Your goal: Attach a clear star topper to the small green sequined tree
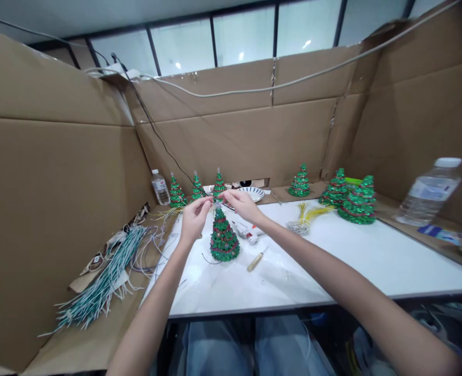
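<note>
A small green sequinned Christmas tree (223,239) with red bands stands on the white table (333,261). Both my hands hover at its tip. My left hand (195,216) is closed in a pinch just left of the top. My right hand (242,203) pinches from the right, its fingertips meeting the left ones over the tip. What they hold is too small to make out. A glue gun (246,232) lies just right of the tree, and a wooden-handled awl (256,259) lies in front of it.
Several finished trees (194,189) stand at the back left, others (350,198) at the back right. A yellow wire bundle (307,216), a plate (252,193), a small bottle (160,187), a large bottle (430,190) and green-white wires (101,282) lie around. Cardboard walls enclose the table.
</note>
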A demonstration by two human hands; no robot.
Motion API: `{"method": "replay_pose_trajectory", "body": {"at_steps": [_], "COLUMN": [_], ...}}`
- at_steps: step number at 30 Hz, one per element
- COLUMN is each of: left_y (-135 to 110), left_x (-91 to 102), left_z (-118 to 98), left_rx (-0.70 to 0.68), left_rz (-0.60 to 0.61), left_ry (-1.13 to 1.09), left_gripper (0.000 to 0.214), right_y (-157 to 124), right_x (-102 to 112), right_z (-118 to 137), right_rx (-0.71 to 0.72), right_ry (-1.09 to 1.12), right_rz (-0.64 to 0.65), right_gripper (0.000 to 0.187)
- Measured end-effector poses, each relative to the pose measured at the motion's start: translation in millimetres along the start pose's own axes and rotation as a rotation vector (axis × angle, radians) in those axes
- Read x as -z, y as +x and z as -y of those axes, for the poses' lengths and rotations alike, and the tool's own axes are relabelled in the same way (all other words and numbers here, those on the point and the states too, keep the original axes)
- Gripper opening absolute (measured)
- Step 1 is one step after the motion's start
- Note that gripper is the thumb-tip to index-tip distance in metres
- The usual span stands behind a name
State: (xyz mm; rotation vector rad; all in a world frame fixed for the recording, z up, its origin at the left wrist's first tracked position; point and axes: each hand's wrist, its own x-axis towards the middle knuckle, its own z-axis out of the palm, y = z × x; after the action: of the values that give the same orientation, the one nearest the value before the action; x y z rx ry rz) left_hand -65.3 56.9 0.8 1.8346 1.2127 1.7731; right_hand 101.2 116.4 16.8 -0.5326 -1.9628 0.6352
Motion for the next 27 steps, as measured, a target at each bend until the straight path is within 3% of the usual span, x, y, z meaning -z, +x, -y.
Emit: {"method": "replay_pose_trajectory", "body": {"at_steps": [5,12,19,27], "left_y": [-2.9,-7.8,-7.9,-8.5], "left_x": [-21.7,-39.2,-42.3,-41.3], "left_z": [13.0,28.5,32.3,24.5], "left_rx": [-0.041,-0.070,-0.051,0.005], "left_rz": [-0.102,-0.187,-0.217,-0.168], "left_ry": [-0.122,-0.208,-0.249,-0.256], "left_gripper": [0.022,0.022,0.024,0.028], "right_y": [-3.4,-14.0,-18.8,-19.6], "right_x": [-22.8,-43.8,-56.9,-57.9], "right_z": [-10.2,-15.4,-9.3,-11.3], "right_rx": [-0.039,0.012,0.074,0.115], "right_ry": [0.133,0.143,0.090,0.064], "right_rz": [-0.074,-0.307,-0.480,-0.510], "right_gripper": [0.029,0.026,0.024,0.025]}}
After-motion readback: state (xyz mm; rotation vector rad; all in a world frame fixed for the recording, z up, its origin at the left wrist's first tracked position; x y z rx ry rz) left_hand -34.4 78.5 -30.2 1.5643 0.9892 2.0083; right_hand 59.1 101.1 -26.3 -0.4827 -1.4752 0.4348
